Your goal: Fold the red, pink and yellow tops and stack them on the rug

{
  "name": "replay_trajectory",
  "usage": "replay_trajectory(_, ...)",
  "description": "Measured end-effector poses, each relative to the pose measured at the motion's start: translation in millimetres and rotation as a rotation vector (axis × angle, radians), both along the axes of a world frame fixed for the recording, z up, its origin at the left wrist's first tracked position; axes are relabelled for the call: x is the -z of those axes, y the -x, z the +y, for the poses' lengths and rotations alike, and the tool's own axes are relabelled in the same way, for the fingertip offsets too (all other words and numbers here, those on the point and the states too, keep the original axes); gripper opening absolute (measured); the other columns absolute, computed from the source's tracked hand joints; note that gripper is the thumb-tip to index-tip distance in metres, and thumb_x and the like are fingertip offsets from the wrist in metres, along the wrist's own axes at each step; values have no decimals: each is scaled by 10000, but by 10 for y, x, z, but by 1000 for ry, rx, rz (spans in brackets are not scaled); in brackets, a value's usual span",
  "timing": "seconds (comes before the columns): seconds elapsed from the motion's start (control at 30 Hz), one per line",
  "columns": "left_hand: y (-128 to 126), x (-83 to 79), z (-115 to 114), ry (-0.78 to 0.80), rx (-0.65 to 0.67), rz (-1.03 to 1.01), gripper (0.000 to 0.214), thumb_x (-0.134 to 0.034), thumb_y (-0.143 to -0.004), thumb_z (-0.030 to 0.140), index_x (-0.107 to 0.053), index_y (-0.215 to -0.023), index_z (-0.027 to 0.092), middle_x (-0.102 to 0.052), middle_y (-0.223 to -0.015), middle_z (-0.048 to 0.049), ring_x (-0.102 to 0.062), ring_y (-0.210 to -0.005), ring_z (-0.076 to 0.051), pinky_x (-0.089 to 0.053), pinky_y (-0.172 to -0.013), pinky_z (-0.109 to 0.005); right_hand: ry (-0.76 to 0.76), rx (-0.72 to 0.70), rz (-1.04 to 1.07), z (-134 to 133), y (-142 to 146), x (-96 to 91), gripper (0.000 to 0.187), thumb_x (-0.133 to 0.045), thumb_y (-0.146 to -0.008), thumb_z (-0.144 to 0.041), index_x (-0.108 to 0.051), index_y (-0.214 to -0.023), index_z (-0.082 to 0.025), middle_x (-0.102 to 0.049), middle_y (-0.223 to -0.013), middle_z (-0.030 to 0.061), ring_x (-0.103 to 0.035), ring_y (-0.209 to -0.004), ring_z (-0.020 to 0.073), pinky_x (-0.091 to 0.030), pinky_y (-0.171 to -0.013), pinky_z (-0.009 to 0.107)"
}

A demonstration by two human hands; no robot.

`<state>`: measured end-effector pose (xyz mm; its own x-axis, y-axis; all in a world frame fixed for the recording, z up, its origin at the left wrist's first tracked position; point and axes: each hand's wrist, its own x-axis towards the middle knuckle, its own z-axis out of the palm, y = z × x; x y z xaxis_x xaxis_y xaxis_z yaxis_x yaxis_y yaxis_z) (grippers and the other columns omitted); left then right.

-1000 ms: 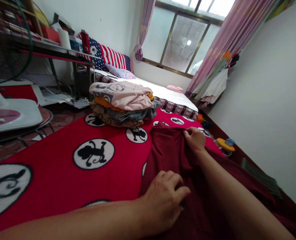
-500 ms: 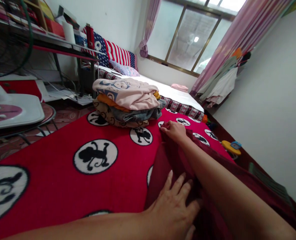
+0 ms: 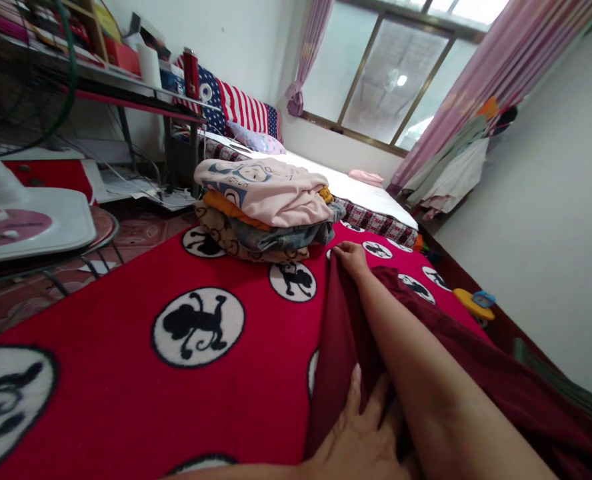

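Note:
A dark maroon garment (image 3: 329,373) is spread over the red blanket (image 3: 271,360), which is patterned with black monkeys in white circles. At the far end of the cloth, my right hand (image 3: 352,259) pinches its edge between thumb and fingers. Nearer to me, my left hand (image 3: 363,437) lies on the same garment with fingers stretched apart; part of it is cut off by the lower frame edge. Beyond my right hand and to its left sits a pile of folded clothes (image 3: 276,230), with a pale pink printed top (image 3: 286,193) uppermost.
A white-topped bed (image 3: 306,160) stands behind, under the window. On the left are a cluttered desk (image 3: 141,100) and a round stool (image 3: 106,230) with a white fan base (image 3: 66,213). Yellow stool (image 3: 471,303) stands by the right wall, near hanging clothes (image 3: 456,173).
The view has shifted slightly, moving the scene right. My right hand still pinches the garment's far edge, which now looks straighter. My left hand appears lower in the picture, its fingers still spread.

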<state>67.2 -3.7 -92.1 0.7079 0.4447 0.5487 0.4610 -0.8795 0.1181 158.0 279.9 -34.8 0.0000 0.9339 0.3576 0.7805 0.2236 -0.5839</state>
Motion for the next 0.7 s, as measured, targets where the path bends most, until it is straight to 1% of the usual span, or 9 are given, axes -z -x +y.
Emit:
replay_trajectory(0.07, -1, 18, 14, -25, -7, 12, 513, -439, -927, 359, -454, -1423, 231, -418, -1488, -108, -301, -1385, -377, -358, -1037, -621, -5, 56, -58, -13, 80, 92, 139, -685, -762, -313, -716, -813, -187, -703, -780, 29, -619, -748, 184, -450, -695, 290)
replay_trajectory(0.13, 30, -2, 9, -30, 16, 23, 504, -414, -937, 349, -445, -1429, 245, -393, -1508, -90, -269, -1400, -376, -333, -1051, -634, -22, 129, -188, -51, 160, 122, 159, -704, -770, -339, -718, -867, -214, -711, -895, 42, -629, -834, 204, -448, -722, 297)
replay_trajectory(0.27, 124, -121, -42, 79, 82, 33, 497, -373, -963, 358, -393, -1454, 284, -296, -1560, -78, -207, -1433, -358, -265, -1079, -673, -78, 214, -576, -221, 258, 43, 273, -635, -852, -424, -685, -995, -197, -654, -1101, 110, -591, -1018, 255, -448, -798, 336)
replay_trajectory(0.37, 163, -219, -95, 218, 82, 30, 510, -384, -959, 404, -381, -1456, 291, -267, -1572, -90, -222, -1440, -339, -214, -1111, -664, -95, 225, -670, -427, 90, -60, 385, -563, -887, -490, -643, -1092, -174, -615, -1153, 139, -564, -1071, 275, -441, -848, 375)
replay_trajectory(0.43, 170, -268, -126, 298, 74, 38, 501, -391, -955, 416, -409, -1439, 289, -284, -1565, -99, -232, -1441, -334, -182, -1132, -644, -93, 258, -638, -599, -224, -148, 371, -554, -891, -473, -638, -1109, -184, -612, -1173, 128, -580, -1048, 259, -448, -832, 354)
replay_trajectory(0.53, 166, -310, -150, 358, 74, 69, 483, -391, -954, 406, -445, -1418, 286, -313, -1551, -112, -226, -1443, -340, -152, -1141, -636, -48, 343, -582, -909, -983, -336, 288, -570, -877, -380, -665, -1075, -193, -652, -1130, 102, -617, -991, 227, -454, -780, 302)
replay_trajectory(0.6, 159, -316, -153, 368, 70, 81, 483, -405, -946, 406, -455, -1413, 291, -325, -1545, -113, -226, -1442, -343, -138, -1140, -639, 81, 377, -576, -1160, -1590, -474, 257, -612, -838, -354, -699, -1008, -182, -700, -1007, 87, -639, -931, 217, -453, -743, 280)
replay_trajectory(0.63, 155, -314, -152, 369, 66, 84, 481, -413, -943, 405, -460, -1409, 295, -330, -1543, -110, -229, -1441, -342, -132, -1141, -638, 182, 378, -588, -1302, -1889, -534, 257, -662, -792, -371, -718, -939, -168, -710, -962, 90, -645, -901, 220, -454, -719, 275)
replay_trajectory(0.7, 149, -306, -148, 363, 62, 90, 477, -421, -940, 403, -464, -1405, 306, -335, -1542, -100, -236, -1440, -337, -125, -1143, -633, 353, 388, -545, -1616, -2418, -609, 305, -744, -699, -392, -729, -885, -150, -717, -915, 95, -651, -819, 213, -453, -660, 263)
